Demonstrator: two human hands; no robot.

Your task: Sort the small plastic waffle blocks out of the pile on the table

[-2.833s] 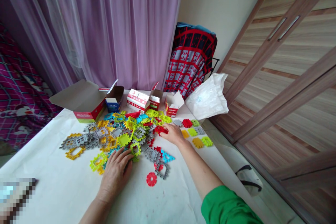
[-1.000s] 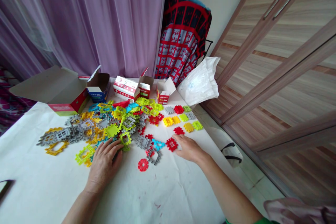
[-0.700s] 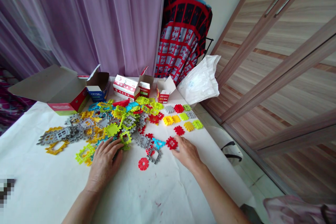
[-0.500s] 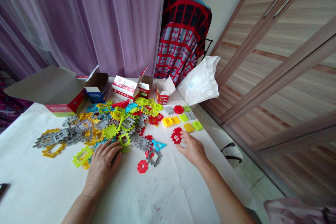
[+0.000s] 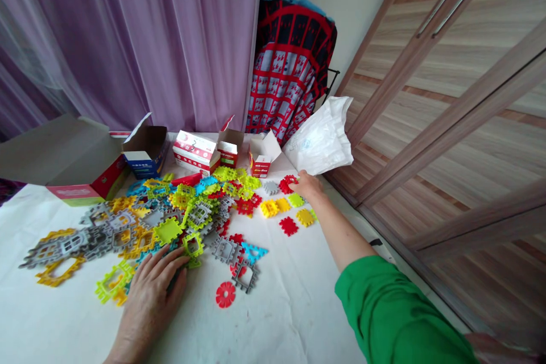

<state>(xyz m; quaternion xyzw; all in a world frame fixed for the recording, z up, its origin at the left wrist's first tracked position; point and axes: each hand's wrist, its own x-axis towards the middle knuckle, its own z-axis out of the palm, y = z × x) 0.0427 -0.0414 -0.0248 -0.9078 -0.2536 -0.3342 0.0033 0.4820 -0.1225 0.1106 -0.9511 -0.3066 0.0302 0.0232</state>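
Your right hand (image 5: 309, 185) has moved from the near side of the small rows of pieces, where it held a red window piece half a second ago, to their far end, right of centre in the frame. At its fingertips is a toothed red piece (image 5: 287, 183); you touch its right edge, but whether your fingers are clamped on it I cannot tell. Beside that piece lies a gray piece (image 5: 271, 187), with a bright yellow piece (image 5: 269, 209), a lime piece (image 5: 296, 200) and a second red piece (image 5: 289, 226) lower in the frame. Your left hand (image 5: 154, 287), lower left of centre, rests at the near edge of the heap of pieces (image 5: 168, 231), fingers stretched out and slightly apart; its palm is hidden. Between your hands, a blue triangle (image 5: 255, 252) and a red disc (image 5: 225, 294) lie on the white tabletop (image 5: 281, 318). Behind the heap stand a blue box (image 5: 147, 166), a red-and-white box (image 5: 195, 152) and other cartons, with a white bag (image 5: 321, 139) to their right. Purple curtains (image 5: 191, 40) fill the upper left, and a wooden wardrobe (image 5: 447, 102) the right.
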